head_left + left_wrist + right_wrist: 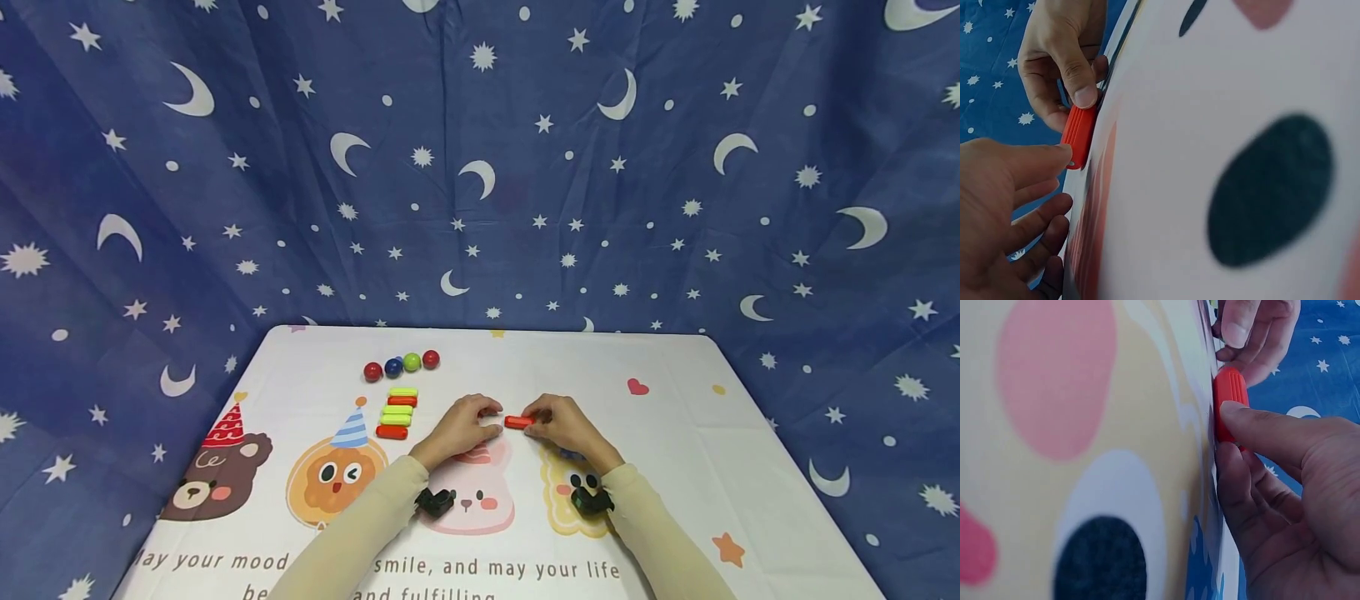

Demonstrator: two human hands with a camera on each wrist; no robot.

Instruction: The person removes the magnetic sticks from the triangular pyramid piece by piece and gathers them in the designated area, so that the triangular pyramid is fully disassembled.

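Note:
A small red ribbed bar with rounded ends lies crosswise on the white table, between the two hands. My right hand pinches its right end between thumb and fingers; the right wrist view shows the thumb pressed on the ribbed side of the red bar. My left hand is at the other side, thumb and fingers spread apart with a gap between them. In the left wrist view, the left fingers come close to the near end of the red bar.
Left of the hands, several similar bars, red and yellow-green, lie in a column. Behind them several balls in red, blue and green form a row. The table cloth has printed cartoon figures; a dark blue starry curtain hangs behind.

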